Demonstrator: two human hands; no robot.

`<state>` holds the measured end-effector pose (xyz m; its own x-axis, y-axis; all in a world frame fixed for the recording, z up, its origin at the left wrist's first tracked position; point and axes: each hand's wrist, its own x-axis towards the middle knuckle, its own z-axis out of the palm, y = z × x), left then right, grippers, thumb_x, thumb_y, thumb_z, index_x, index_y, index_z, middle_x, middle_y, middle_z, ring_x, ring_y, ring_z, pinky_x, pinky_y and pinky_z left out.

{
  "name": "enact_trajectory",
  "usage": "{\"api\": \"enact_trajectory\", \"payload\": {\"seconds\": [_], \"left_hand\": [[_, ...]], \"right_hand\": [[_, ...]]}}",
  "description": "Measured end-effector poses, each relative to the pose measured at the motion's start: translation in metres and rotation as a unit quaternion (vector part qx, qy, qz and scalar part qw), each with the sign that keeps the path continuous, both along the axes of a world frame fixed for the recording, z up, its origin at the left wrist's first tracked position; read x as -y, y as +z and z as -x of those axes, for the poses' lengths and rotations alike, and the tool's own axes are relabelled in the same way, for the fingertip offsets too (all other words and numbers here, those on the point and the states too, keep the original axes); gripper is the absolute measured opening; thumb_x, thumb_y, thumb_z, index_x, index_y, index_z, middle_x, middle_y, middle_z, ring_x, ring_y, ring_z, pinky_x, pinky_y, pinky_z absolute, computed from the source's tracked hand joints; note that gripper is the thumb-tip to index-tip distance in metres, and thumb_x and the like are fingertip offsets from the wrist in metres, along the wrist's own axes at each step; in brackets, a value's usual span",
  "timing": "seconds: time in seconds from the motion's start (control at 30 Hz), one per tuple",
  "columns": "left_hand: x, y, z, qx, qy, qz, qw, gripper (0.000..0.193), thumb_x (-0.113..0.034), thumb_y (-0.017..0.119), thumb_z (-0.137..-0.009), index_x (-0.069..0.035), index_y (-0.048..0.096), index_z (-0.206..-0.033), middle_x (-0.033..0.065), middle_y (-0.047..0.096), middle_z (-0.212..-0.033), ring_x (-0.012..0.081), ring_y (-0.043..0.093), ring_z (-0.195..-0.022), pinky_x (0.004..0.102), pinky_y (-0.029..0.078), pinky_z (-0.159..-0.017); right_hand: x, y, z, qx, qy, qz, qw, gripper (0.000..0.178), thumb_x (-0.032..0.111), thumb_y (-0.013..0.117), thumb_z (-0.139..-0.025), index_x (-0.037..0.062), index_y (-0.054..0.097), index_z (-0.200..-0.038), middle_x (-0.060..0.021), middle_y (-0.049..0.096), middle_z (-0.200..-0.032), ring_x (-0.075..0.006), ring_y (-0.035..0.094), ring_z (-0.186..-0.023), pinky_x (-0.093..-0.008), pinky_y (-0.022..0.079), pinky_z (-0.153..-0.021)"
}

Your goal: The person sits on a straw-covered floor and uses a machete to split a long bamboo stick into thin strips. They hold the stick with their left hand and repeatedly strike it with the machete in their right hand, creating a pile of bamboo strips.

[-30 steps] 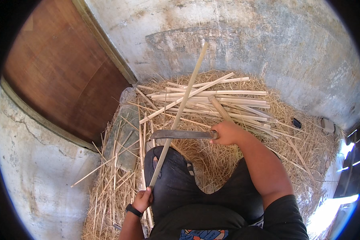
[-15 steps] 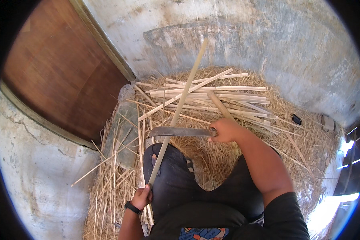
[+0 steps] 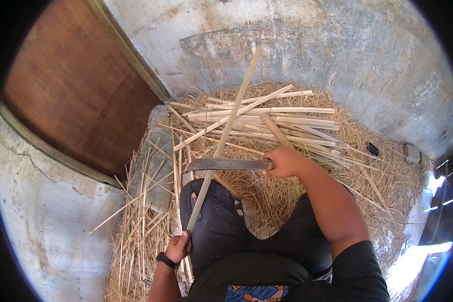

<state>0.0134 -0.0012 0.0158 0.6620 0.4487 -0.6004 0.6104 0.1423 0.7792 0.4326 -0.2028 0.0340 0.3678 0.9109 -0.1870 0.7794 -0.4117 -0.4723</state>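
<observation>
Left hand [image 3: 178, 247], head view: fingers curled snugly round the near end of a long pale strip [image 3: 224, 140], which slants up and away to the right. Right hand [image 3: 285, 162] farther forward, fist wrapped round the grip of a broad-bladed knife [image 3: 229, 164]. Blade points left, crossing the strip; contact unclear. Beyond both hands, a pile of pale strips [image 3: 299, 110] on straw [image 3: 256, 204]. Black watch [image 3: 166, 260] at left wrist.

Reads as a rough, low-tech workshop corner. Stained plaster wall [image 3: 307, 55] far side, brown wooden door [image 3: 80, 90] far left, straw-like litter [image 3: 256, 206] underfoot, pale split strips [image 3: 287, 110] piled up, long blade [image 3: 236, 165] in right hand [image 3: 288, 162].
</observation>
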Motion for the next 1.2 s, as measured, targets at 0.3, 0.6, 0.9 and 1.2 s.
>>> {"api": "enact_trajectory", "payload": {"seconds": [0.3,0.6,0.9,1.2], "left_hand": [[-0.0030,-0.0055,0.0030,-0.001,-0.001,0.008,1.000,0.066,-0.065,0.041,-0.095,-0.009,0.050,-0.060,0.0023,0.045,-0.053,0.0139,0.042,-0.047,0.0270,0.032,-0.048],[-0.0041,-0.0083,0.0046,-0.002,-0.001,-0.001,1.000,0.067,-0.066,0.041,-0.094,-0.008,0.050,-0.061,0.0021,0.045,-0.053,0.0138,0.042,-0.047,0.0274,0.032,-0.047],[-0.0044,-0.0067,0.0033,-0.003,-0.008,0.001,1.000,0.067,-0.067,0.042,-0.093,-0.009,0.049,-0.060,0.0020,0.045,-0.053,0.0139,0.042,-0.047,0.0272,0.033,-0.048],[-0.0046,-0.0074,0.0050,0.005,-0.008,0.003,1.000,0.067,-0.066,0.042,-0.094,-0.008,0.050,-0.060,0.0024,0.045,-0.053,0.0136,0.041,-0.046,0.0271,0.032,-0.047]], "right_hand": [[0.0004,0.0031,0.0023,-0.007,-0.014,0.006,1.000,0.038,0.041,0.074,-0.079,0.0075,0.069,-0.096,-0.0150,0.069,-0.083,-0.0332,0.067,-0.087,-0.0441,0.052,-0.078],[0.0000,0.0026,0.0016,-0.019,-0.012,0.003,1.000,0.039,0.040,0.075,-0.077,0.0065,0.069,-0.096,-0.0171,0.068,-0.083,-0.0354,0.067,-0.086,-0.0454,0.052,-0.076],[-0.0004,-0.0025,0.0004,-0.014,-0.009,-0.002,1.000,0.040,0.039,0.075,-0.078,0.0054,0.068,-0.098,-0.0173,0.068,-0.082,-0.0360,0.067,-0.085,-0.0455,0.052,-0.076],[-0.0016,-0.0033,0.0007,-0.024,0.001,-0.008,1.000,0.041,0.039,0.075,-0.077,0.0053,0.068,-0.099,-0.0177,0.068,-0.081,-0.0360,0.067,-0.084,-0.0455,0.051,-0.075]]}}
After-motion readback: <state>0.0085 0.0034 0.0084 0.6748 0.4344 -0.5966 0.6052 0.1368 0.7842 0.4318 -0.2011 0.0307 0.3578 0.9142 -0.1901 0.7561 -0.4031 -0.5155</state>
